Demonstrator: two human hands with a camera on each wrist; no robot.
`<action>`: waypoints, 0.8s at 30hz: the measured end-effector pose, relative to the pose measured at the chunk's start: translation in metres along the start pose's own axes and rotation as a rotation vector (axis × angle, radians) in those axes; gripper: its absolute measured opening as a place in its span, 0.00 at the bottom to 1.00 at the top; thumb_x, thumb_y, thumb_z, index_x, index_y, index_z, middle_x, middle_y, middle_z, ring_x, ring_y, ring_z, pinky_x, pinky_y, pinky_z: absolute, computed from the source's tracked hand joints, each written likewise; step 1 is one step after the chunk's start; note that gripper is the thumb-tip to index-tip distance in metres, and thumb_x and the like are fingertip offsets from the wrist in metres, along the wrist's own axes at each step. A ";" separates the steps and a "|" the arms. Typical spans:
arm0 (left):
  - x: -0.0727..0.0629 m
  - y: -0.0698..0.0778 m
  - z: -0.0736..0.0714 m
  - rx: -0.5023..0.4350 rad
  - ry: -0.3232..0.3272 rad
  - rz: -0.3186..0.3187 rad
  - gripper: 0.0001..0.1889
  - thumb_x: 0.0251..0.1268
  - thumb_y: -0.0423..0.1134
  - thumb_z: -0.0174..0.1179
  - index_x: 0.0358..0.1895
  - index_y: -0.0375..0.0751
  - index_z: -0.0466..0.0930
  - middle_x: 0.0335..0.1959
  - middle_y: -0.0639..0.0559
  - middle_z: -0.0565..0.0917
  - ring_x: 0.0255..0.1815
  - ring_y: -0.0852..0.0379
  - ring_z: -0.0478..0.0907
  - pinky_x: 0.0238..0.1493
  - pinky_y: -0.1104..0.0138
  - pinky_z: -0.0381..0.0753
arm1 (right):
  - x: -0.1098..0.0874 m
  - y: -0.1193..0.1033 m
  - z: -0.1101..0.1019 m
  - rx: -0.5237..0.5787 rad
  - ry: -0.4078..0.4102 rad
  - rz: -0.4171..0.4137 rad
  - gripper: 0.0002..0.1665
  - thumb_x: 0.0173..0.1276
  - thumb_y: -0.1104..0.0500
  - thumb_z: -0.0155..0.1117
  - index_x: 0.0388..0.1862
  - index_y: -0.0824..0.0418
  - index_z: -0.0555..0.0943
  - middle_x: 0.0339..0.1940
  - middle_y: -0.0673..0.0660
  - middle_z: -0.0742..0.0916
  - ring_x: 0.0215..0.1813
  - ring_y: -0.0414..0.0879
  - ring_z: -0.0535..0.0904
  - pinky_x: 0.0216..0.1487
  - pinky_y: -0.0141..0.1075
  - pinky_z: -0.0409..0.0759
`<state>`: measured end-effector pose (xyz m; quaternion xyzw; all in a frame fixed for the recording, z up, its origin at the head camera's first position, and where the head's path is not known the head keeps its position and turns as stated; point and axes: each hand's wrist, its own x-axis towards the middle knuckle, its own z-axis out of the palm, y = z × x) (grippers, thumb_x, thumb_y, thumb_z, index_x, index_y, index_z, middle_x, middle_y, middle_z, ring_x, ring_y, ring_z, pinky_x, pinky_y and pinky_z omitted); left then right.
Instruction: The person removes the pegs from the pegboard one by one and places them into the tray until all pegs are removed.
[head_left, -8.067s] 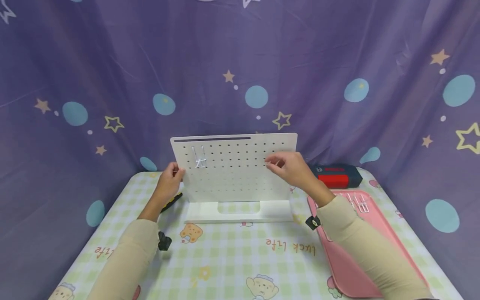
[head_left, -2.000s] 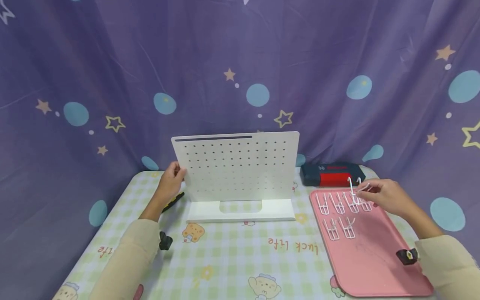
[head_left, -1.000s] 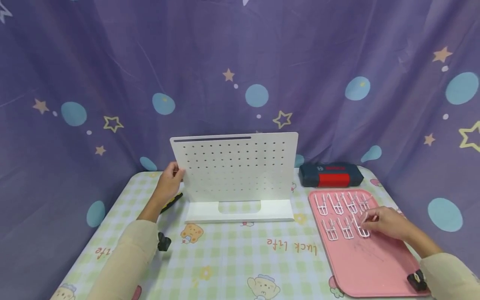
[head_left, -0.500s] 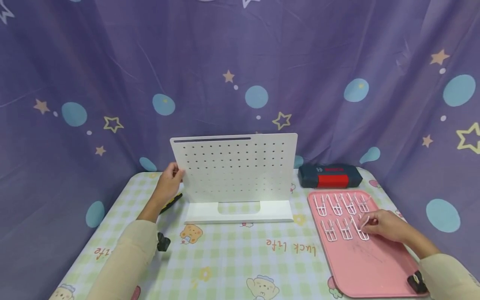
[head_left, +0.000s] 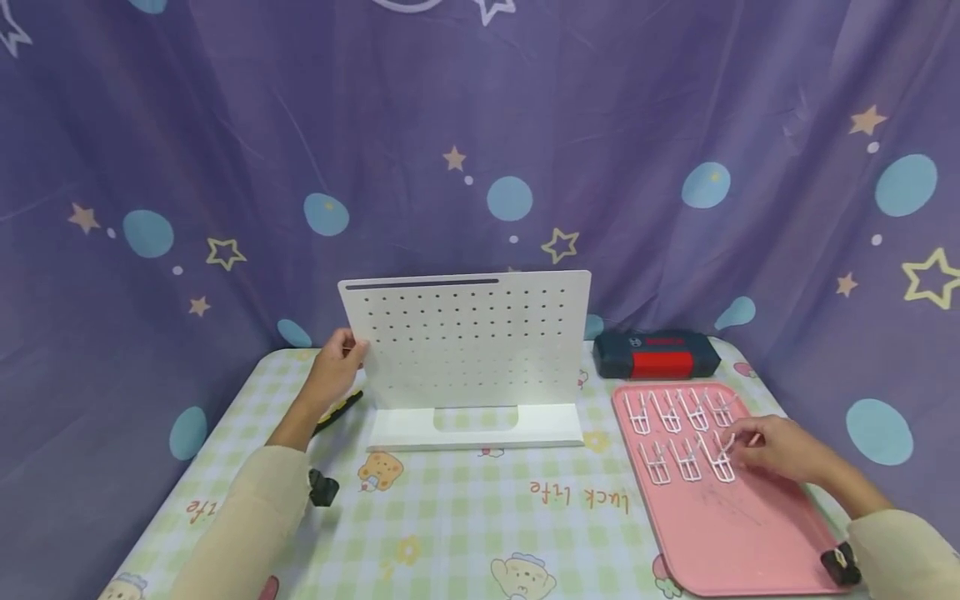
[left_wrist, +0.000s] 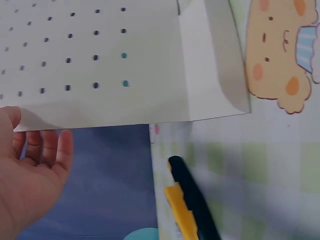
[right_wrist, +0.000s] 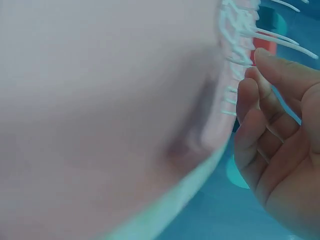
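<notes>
A white pegboard [head_left: 465,367] with rows of small holes stands upright on its white base in the head view. The left hand [head_left: 335,371] grips its left edge, thumb in front and fingers behind, as the left wrist view also shows. Over the pink tray [head_left: 750,542], the right hand [head_left: 776,450] is loosely bent beside a white wire hook [head_left: 722,469], with nothing held between its fingers. That hook lies at the right end of the nearer row. Several like hooks [head_left: 670,417] lie in two rows on the tray.
A dark blue case [head_left: 656,356] with a red panel sits behind the tray. Left of the board lies a black and yellow tool [left_wrist: 190,205], partly cut off. A checked cloth [head_left: 465,525] covers the table, and a purple curtain [head_left: 405,125] hangs behind.
Earlier the right hand was at the pegboard, where a hook hung upper left. It then carried a hook to the tray, laid it in the nearer row and let go. The left hand stayed.
</notes>
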<state>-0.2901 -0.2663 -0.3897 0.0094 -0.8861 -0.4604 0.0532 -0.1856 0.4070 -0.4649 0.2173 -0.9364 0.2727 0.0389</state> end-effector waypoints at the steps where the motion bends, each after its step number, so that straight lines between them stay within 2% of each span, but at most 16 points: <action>1: -0.002 0.001 -0.002 -0.008 -0.005 0.003 0.23 0.83 0.49 0.44 0.66 0.34 0.64 0.58 0.36 0.74 0.59 0.43 0.73 0.64 0.51 0.77 | 0.001 -0.001 -0.003 -0.030 0.025 -0.011 0.13 0.53 0.71 0.71 0.34 0.55 0.86 0.25 0.38 0.83 0.29 0.25 0.72 0.29 0.28 0.74; 5: -0.009 0.011 -0.012 -0.007 0.003 0.012 0.30 0.82 0.54 0.44 0.74 0.37 0.59 0.67 0.36 0.71 0.66 0.41 0.70 0.69 0.48 0.72 | 0.008 -0.016 -0.021 -0.118 0.086 0.002 0.10 0.58 0.68 0.71 0.38 0.58 0.87 0.27 0.39 0.84 0.30 0.24 0.73 0.29 0.29 0.76; 8: -0.015 0.023 -0.018 0.024 0.041 0.026 0.34 0.81 0.55 0.44 0.79 0.40 0.53 0.75 0.37 0.66 0.73 0.38 0.65 0.74 0.44 0.66 | 0.016 -0.031 -0.039 -0.150 0.094 0.045 0.09 0.62 0.64 0.72 0.42 0.59 0.88 0.29 0.42 0.86 0.30 0.25 0.75 0.29 0.30 0.77; 10: -0.019 0.031 -0.022 0.032 0.080 0.041 0.35 0.81 0.54 0.45 0.81 0.41 0.49 0.77 0.37 0.62 0.76 0.37 0.62 0.76 0.42 0.64 | 0.022 -0.040 -0.049 -0.184 0.123 0.043 0.11 0.62 0.63 0.73 0.44 0.59 0.87 0.29 0.44 0.87 0.30 0.25 0.75 0.30 0.31 0.77; 15: -0.034 0.052 -0.028 0.028 0.185 0.142 0.33 0.81 0.48 0.47 0.81 0.40 0.51 0.78 0.35 0.58 0.77 0.36 0.61 0.76 0.43 0.63 | 0.031 -0.063 -0.063 -0.281 0.229 -0.003 0.15 0.60 0.63 0.75 0.47 0.59 0.86 0.28 0.44 0.87 0.29 0.25 0.74 0.29 0.32 0.76; 17: -0.044 0.060 -0.029 0.051 0.201 0.230 0.32 0.80 0.45 0.49 0.79 0.37 0.54 0.76 0.33 0.58 0.76 0.35 0.61 0.75 0.41 0.65 | 0.033 -0.074 -0.066 -0.294 0.245 -0.004 0.17 0.61 0.61 0.75 0.49 0.60 0.85 0.29 0.44 0.87 0.29 0.27 0.75 0.29 0.33 0.76; 19: -0.053 0.069 -0.028 0.087 0.182 0.330 0.31 0.78 0.43 0.52 0.77 0.34 0.56 0.75 0.32 0.59 0.74 0.34 0.62 0.73 0.40 0.65 | 0.036 -0.087 -0.068 -0.296 0.258 -0.010 0.17 0.62 0.60 0.74 0.51 0.60 0.85 0.30 0.44 0.86 0.30 0.29 0.76 0.30 0.33 0.77; 22: -0.066 0.084 -0.021 0.172 0.121 0.499 0.32 0.74 0.40 0.57 0.75 0.30 0.60 0.75 0.31 0.61 0.75 0.33 0.61 0.72 0.37 0.63 | 0.044 -0.107 -0.067 -0.286 0.274 -0.032 0.19 0.64 0.59 0.74 0.54 0.60 0.84 0.30 0.44 0.86 0.32 0.32 0.78 0.31 0.33 0.78; 24: -0.074 0.094 -0.012 0.238 0.053 0.587 0.34 0.71 0.40 0.60 0.75 0.30 0.60 0.76 0.30 0.60 0.76 0.33 0.59 0.73 0.36 0.60 | 0.051 -0.120 -0.063 -0.276 0.278 -0.056 0.20 0.64 0.59 0.73 0.55 0.61 0.83 0.31 0.45 0.87 0.32 0.34 0.79 0.31 0.33 0.79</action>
